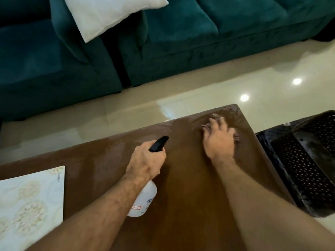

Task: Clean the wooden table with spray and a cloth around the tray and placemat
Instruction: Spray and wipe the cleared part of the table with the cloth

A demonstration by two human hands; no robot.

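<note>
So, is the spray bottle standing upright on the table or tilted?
Tilted. The left hand holds the spray bottle with its black nozzle pointing forward and its white body slanting back above the table.

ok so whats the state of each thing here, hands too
left hand: grips the spray bottle, nozzle pointing away
spray bottle: tilted, held above the table
right hand: fingers spread, pressing down near the far corner; cloth under it barely visible
wooden table: wet sheen near the far corner
placemat: lying flat on the table
</note>
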